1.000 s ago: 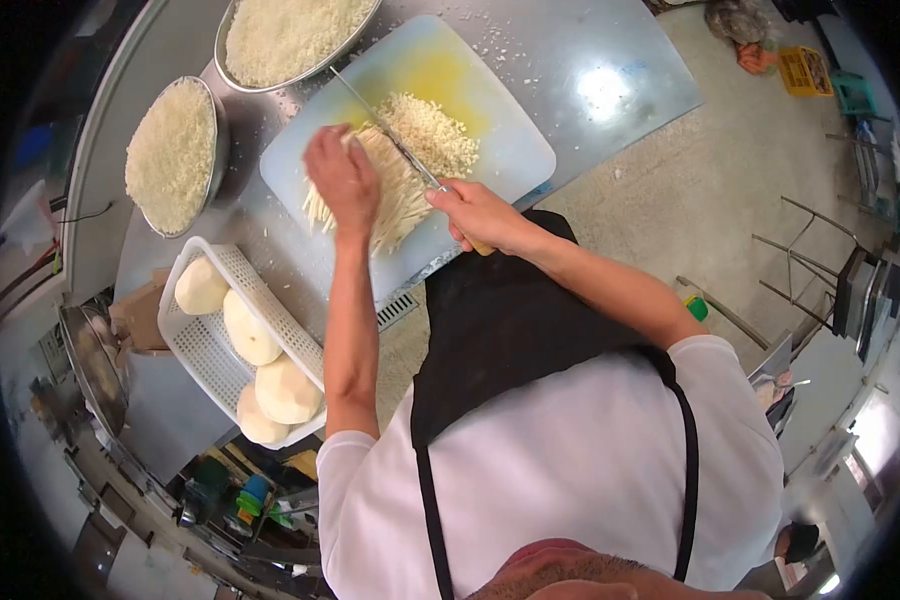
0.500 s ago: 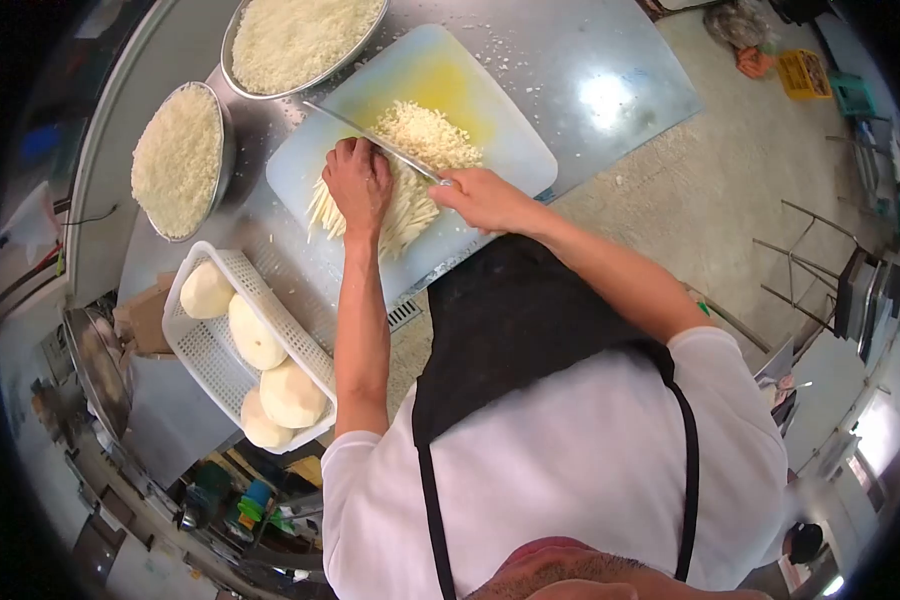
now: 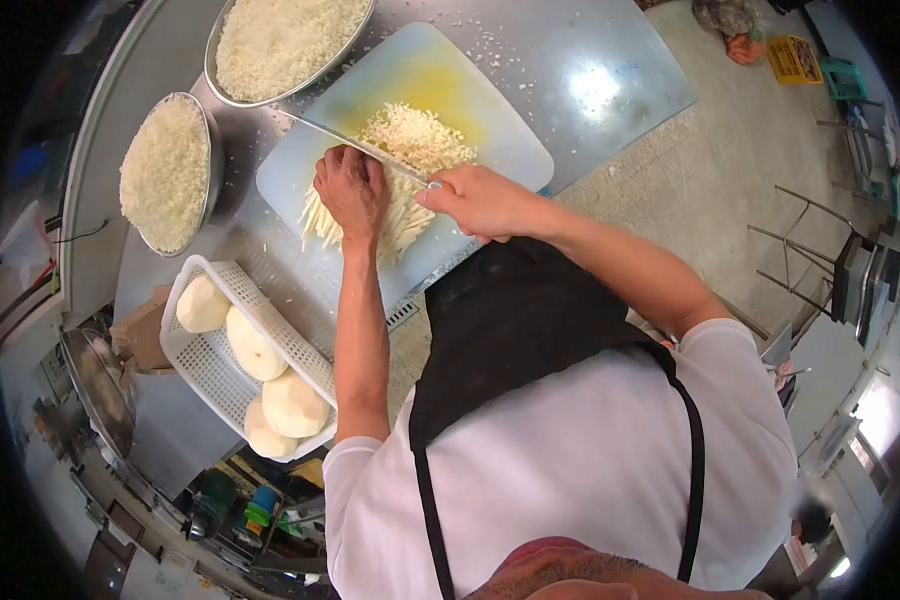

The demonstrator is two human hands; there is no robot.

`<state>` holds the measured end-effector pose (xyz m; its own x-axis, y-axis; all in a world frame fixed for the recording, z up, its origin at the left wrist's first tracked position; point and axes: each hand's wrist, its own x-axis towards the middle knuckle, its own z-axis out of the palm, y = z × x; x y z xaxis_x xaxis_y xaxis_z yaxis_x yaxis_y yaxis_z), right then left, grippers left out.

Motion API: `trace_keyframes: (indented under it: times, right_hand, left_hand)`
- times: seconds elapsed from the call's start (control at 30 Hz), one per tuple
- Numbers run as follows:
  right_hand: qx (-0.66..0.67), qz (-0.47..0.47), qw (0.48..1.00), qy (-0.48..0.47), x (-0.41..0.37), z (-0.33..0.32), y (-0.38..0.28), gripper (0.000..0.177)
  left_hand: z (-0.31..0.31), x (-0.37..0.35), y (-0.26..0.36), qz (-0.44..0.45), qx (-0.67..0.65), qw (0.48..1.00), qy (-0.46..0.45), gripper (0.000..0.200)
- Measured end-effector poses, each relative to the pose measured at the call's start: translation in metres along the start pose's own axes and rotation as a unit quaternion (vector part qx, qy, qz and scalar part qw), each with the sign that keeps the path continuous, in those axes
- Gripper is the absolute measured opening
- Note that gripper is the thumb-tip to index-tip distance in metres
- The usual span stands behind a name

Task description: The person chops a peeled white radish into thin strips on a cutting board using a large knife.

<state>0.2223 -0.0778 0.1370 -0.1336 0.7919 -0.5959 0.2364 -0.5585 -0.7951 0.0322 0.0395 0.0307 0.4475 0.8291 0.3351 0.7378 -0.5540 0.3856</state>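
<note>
My right hand (image 3: 482,203) is closed round the handle of a long knife (image 3: 355,147). Its blade runs up and left, in front of the fingertips of my left hand (image 3: 351,197). With fingers curled, that left hand presses down on a bundle of pale vegetable strips (image 3: 407,222). Beyond the blade lies a heap of finely diced bits (image 3: 417,137). All of this rests on a whitish cutting board (image 3: 515,140) with a yellow stain. The tips of my left fingers are partly hidden.
Two metal bowls heaped with white diced vegetable (image 3: 290,45) (image 3: 167,175) stand at the upper left. A white perforated basket (image 3: 205,375) at the lower left holds several peeled round vegetables (image 3: 295,403). Scraps dot the steel table (image 3: 610,60). A stool frame (image 3: 795,250) stands at the right.
The view has shifted slightly, so the board, bowls and basket appear a little displaced. My left hand stays on the strips, and the knife remains in my right hand beside it.
</note>
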Motion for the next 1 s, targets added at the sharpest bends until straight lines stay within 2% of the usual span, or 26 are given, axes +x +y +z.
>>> trace_keyframes:
  times: [0.07, 0.13, 0.23, 0.3, 0.37, 0.5, 0.63, 0.7, 0.77, 0.8, 0.83, 0.9, 0.93, 1.0]
  right_hand:
    - [0.011, -0.003, 1.000, 0.000, 0.019, 0.004, 0.017, 0.042]
    - [0.019, -0.010, 1.000, 0.002, 0.020, -0.004, 0.002, 0.042]
    - [-0.020, 0.038, 0.999, -0.018, 0.009, -0.008, -0.003, 0.042]
    - [0.013, -0.004, 1.000, -0.010, 0.014, 0.000, 0.011, 0.046]
    - [0.003, -0.001, 1.000, -0.012, 0.022, 0.000, 0.015, 0.046]
    - [-0.031, 0.032, 0.999, -0.029, 0.003, -0.014, -0.007, 0.046]
    - [-0.008, 0.007, 1.000, -0.026, 0.028, 0.003, 0.026, 0.044]
    - [0.033, -0.002, 0.999, -0.024, 0.042, 0.004, 0.025, 0.043]
    - [0.054, -0.003, 0.998, -0.034, 0.037, 0.009, 0.031, 0.043]
    - [0.065, -0.011, 0.997, -0.034, 0.039, 0.003, 0.029, 0.042]
    - [0.065, -0.011, 0.997, -0.034, 0.037, 0.002, 0.030, 0.042]
    - [0.126, -0.015, 0.991, -0.034, 0.033, 0.006, 0.034, 0.041]
    - [0.126, -0.014, 0.991, -0.037, 0.034, 0.006, 0.037, 0.041]
    - [0.127, 0.017, 0.992, -0.006, 0.034, 0.004, 0.038, 0.041]
  left_hand:
    - [0.000, 0.000, -0.001, 0.002, -0.001, 1.000, 0.003, 0.017]
    - [0.001, 0.003, -0.003, 0.007, 0.002, 1.000, 0.000, 0.016]
    - [0.000, 0.000, 0.000, 0.008, -0.006, 1.000, 0.014, 0.015]
    - [-0.001, 0.001, 0.000, 0.005, -0.008, 1.000, 0.011, 0.015]
    - [-0.001, 0.004, 0.001, 0.009, -0.011, 1.000, 0.017, 0.014]
    - [0.001, 0.001, -0.001, 0.011, -0.015, 1.000, 0.015, 0.015]
    - [0.001, 0.003, 0.001, 0.005, -0.011, 1.000, 0.019, 0.016]
    - [0.000, 0.004, -0.005, -0.010, -0.004, 1.000, -0.005, 0.022]
    - [-0.004, -0.004, -0.004, 0.031, -0.082, 0.994, 0.061, 0.031]
    - [-0.015, -0.012, -0.001, 0.003, -0.074, 0.997, 0.000, 0.055]
    - [-0.026, -0.025, 0.007, 0.003, -0.074, 0.997, 0.000, 0.055]
    - [-0.044, -0.046, 0.029, 0.075, 0.033, 0.994, -0.076, 0.082]
    - [-0.042, -0.055, 0.030, 0.073, 0.035, 0.994, -0.076, 0.082]
    - [-0.030, -0.076, 0.025, 0.112, 0.051, 0.983, -0.135, 0.103]
